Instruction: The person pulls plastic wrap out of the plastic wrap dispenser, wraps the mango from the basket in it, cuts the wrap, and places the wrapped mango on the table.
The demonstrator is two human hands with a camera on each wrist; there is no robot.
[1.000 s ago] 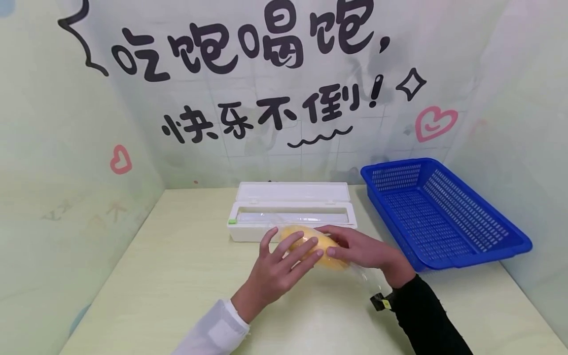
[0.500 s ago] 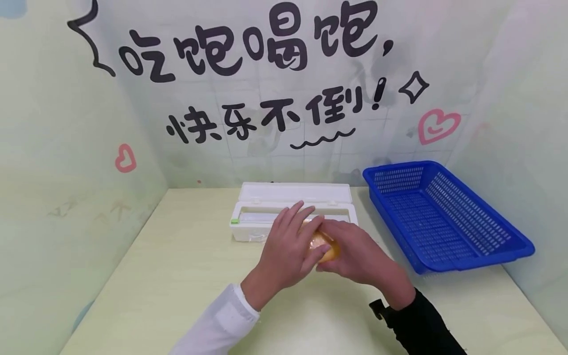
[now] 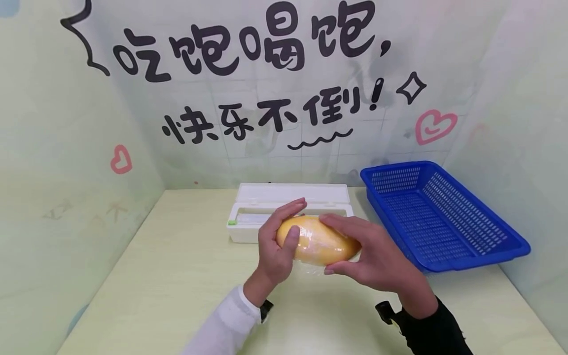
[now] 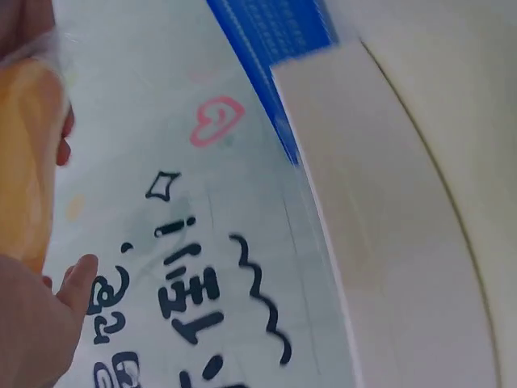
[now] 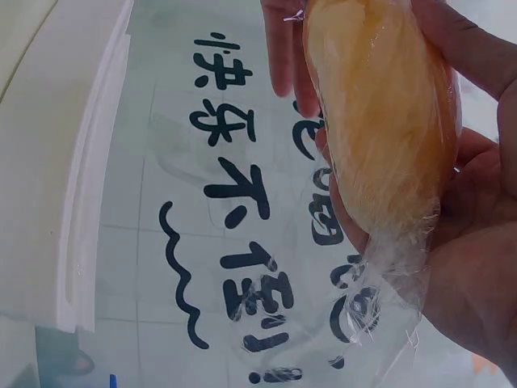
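Both hands hold a yellow-orange mango (image 3: 317, 241) above the table, in front of the white cling film box (image 3: 246, 232). Clear film covers the mango, and in the right wrist view a loose tail of cling film (image 5: 388, 283) hangs off its end. My left hand (image 3: 276, 251) grips the mango's left end, thumb on the near side, fingers behind. With thumb below and fingers over the top, my right hand (image 3: 381, 251) grips the other end. The left wrist view catches only part of the mango (image 4: 24, 162) at its edge.
The box's lid (image 3: 293, 192) stands raised at the back, and a green piece (image 3: 232, 222) sits on its left corner. A blue plastic basket (image 3: 479, 264) stands at the right on the pale table (image 3: 177, 276). Behind is a printed wall cloth (image 3: 248, 162).
The mango has been turned and lifted a little closer between the hands. My left hand, earlier laid over it with spread fingers, now grips its left end. The box and basket stay put.
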